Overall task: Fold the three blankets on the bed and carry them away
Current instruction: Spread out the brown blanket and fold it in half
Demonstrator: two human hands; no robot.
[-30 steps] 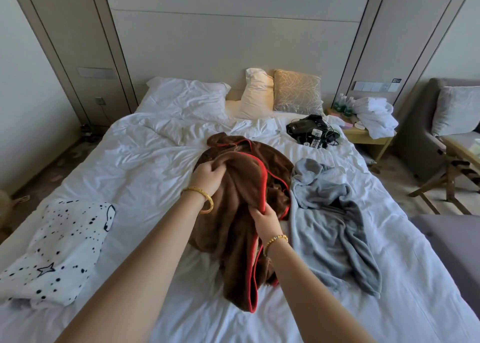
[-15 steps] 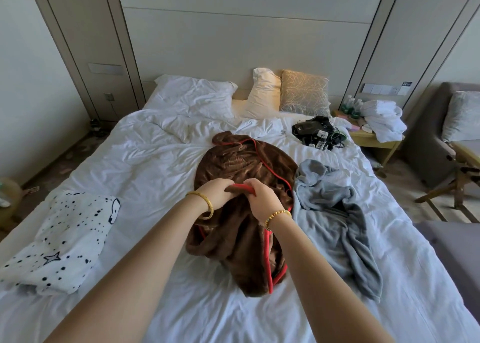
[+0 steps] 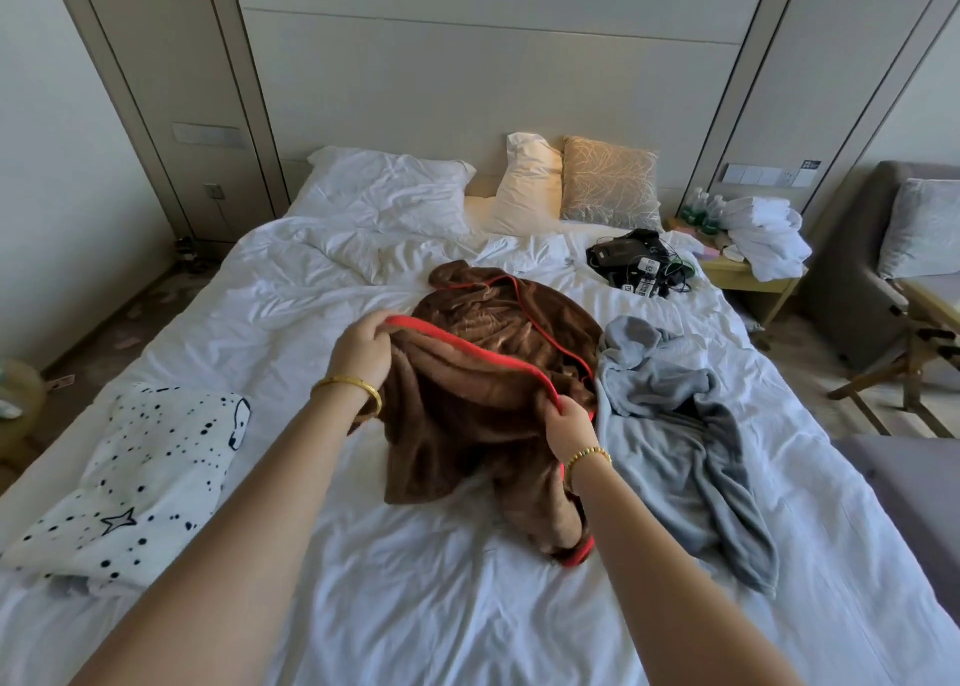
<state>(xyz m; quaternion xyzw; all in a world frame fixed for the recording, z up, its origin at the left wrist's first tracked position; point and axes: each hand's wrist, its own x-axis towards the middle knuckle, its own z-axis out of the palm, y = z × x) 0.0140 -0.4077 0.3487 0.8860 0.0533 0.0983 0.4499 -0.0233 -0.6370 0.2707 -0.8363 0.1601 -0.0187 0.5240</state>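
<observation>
Both hands have drawn apart since half a second ago, stretching the red-trimmed edge of the brown fleece blanket (image 3: pixel 483 415) between them. On that red edge the right hand (image 3: pixel 571 420) has its fingers pinched together low down, nearer the viewer, while the left hand (image 3: pixel 363 352) has its fingers curled tight round it higher up; each wrist wears one gold bracelet. Three blankets lie on the white-sheeted bed (image 3: pixel 395 597): the white blanket with black dots and a star (image 3: pixel 135 482) at the left edge, the brown one in the middle, and the crumpled grey blanket (image 3: pixel 680 425) touching its right side. Farther off sits a tangle of black devices and cables (image 3: pixel 641 264); their small white labels are too small to read. Three pillows stand at the headboard. On the bedside counter (image 3: pixel 748 269) lies a heap of white towels (image 3: pixel 763 233).
</observation>
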